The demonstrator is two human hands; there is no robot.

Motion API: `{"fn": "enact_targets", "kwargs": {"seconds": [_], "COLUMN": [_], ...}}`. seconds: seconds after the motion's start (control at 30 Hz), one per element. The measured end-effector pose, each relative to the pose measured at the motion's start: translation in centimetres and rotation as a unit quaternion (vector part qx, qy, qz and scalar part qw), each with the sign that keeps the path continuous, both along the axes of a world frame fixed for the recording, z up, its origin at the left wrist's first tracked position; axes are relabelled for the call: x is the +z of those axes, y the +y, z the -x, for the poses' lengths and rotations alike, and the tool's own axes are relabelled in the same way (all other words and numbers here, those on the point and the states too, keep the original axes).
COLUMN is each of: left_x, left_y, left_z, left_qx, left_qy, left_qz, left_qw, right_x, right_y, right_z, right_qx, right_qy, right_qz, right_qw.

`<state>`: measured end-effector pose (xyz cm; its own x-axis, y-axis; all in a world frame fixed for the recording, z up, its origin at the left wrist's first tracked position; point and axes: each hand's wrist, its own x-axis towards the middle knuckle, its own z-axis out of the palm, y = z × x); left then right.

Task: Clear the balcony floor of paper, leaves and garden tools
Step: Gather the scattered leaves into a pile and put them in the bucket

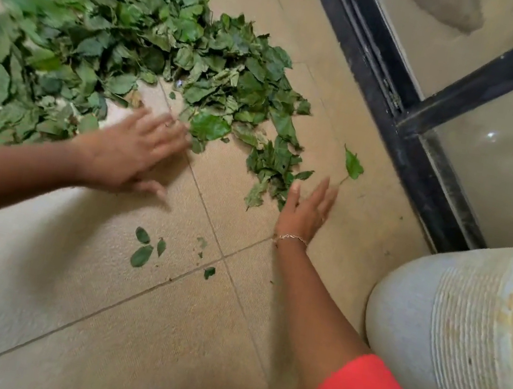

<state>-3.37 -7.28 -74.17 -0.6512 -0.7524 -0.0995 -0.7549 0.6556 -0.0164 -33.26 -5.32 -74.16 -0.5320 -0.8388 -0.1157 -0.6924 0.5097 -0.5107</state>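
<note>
Both hands, left hand (134, 152) and right hand (307, 208), are lying flat and open against the leaf pile (130, 45) on the tiled floor (89, 319).

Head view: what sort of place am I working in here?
Most likely a balcony or patio beside a glass door: beige floor tiles, a black door frame with glass panes along one side, and a big ribbed plant pot near a pile of green leaves.
</note>
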Motion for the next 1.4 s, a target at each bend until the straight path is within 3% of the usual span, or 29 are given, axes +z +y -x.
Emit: {"fn": "enact_targets", "kwargs": {"seconds": [0.03,0.1,0.2,0.27,0.37,0.47,0.53,0.6,0.67,0.77,0.83,0.93,1.17,1.33,1.4], "left_x": [0.3,0.5,-0.7,-1.9,-2.9,-2.6,-2.3,-1.9,-0.9,0.2,-0.2,-1.2,-2.1,-2.1,-2.0], "left_y": [1.4,5.2,11.2,13.1,11.8,8.1,4.5,0.4,-2.9,-4.4,-3.7,-2.5,-3.6,-3.5,-3.7], "left_z": [1.2,3.9,7.1,7.2,6.6,7.2,7.1,5.3,2.1,-1.9,-3.8,-5.9,-7.4,-7.4,-7.5], "left_qx": [-0.035,-0.154,-0.362,-0.437,-0.446,-0.402,-0.304,-0.159,-0.039,0.056,0.124,0.21,0.263,0.272,0.27], "left_qy": [0.028,0.089,0.084,0.037,0.028,0.025,0.038,0.04,0.034,0.063,0.092,0.108,0.115,0.12,0.126], "left_qz": [-0.021,-0.087,-0.067,-0.039,-0.059,-0.097,-0.121,-0.087,-0.026,0.04,0.048,0.019,-0.01,-0.038,-0.051], "left_qw": [0.999,0.98,0.926,0.898,0.893,0.91,0.944,0.983,0.998,0.996,0.987,0.972,0.958,0.954,0.953], "right_x": [0.3,1.0,1.3,1.2,0.5,0.6,1.6,2.4,1.7,-0.3,-0.7,-1.0,1.2,10.4,15.2], "right_y": [-1.0,-3.6,-7.4,-9.7,-11.5,-10.3,-8.5,-6.4,-3.9,-0.4,-0.4,-3.7,-17.4,-27.1,-28.5], "right_z": [0.2,2.3,6.6,7.5,5.6,0.1,-3.1,-4.2,-3.4,-3.1,-5.1,-10.3,-22.8,-26.8,-26.1], "right_qx": [0.032,-0.043,-0.13,-0.088,0.029,0.2,0.273,0.207,0.044,-0.132,-0.146,-0.086,0.024,0.186,0.289], "right_qy": [0.019,0.031,0.024,0.015,0.027,0.006,-0.053,-0.094,-0.082,-0.031,-0.028,-0.016,-0.092,-0.189,-0.134], "right_qz": [0.02,0.022,-0.034,-0.054,-0.075,-0.043,0.018,0.089,0.128,0.077,0.037,0.014,-0.004,-0.043,-0.034], "right_qw": [0.999,0.998,0.991,0.995,0.996,0.979,0.96,0.97,0.987,0.988,0.988,0.996,0.995,0.963,0.947]}}
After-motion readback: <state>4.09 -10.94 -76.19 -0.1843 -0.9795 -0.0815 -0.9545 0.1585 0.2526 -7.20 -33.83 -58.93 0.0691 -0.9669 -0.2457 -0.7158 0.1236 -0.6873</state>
